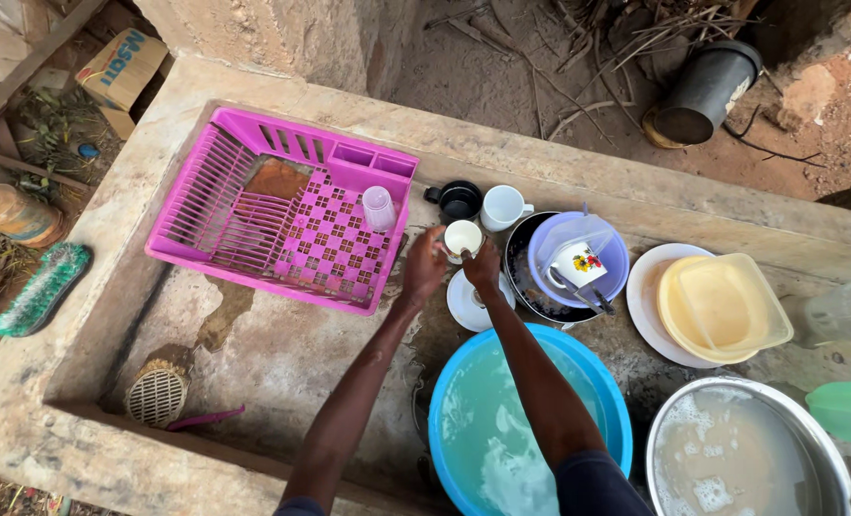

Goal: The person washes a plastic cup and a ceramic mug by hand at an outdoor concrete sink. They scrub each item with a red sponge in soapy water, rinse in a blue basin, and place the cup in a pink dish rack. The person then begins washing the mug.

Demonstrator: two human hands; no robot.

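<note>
1. Two hands meet on one small white cup (pixel 463 236), held over the concrete wash trough (pixel 282 354).
2. Left hand (pixel 424 268): fingers curled round the cup's near-left side, clamped on its wall.
3. Right hand (pixel 484 266): fingers bunched together at the cup's right rim; whether a fingertip dips inside is hard to tell from this angle.
4. Just under the fingers, a white saucer (pixel 466 304) lies on the trough floor.
5. Beyond the fingertips stand a black mug (pixel 458 201) and a white mug (pixel 502 206), side by side, close together.
6. Right of the right fingers: a dark pan (pixel 524 277) holding a lilac bowl (pixel 612 263), with a flowered mug (pixel 578 265) and cutlery inside.
7. Further right, a yellow container (pixel 722 308) sits on a white plate (pixel 643 296).
8. Left of the left fingers: a pink dish rack (pixel 254 172) with a clear tumbler (pixel 379 207) upside down in it.
9. Below the wrists, toward the person: a blue basin (pixel 597 368) of cloudy water, and a metal basin (pixel 817 444) of sudsy water beside it.
</note>
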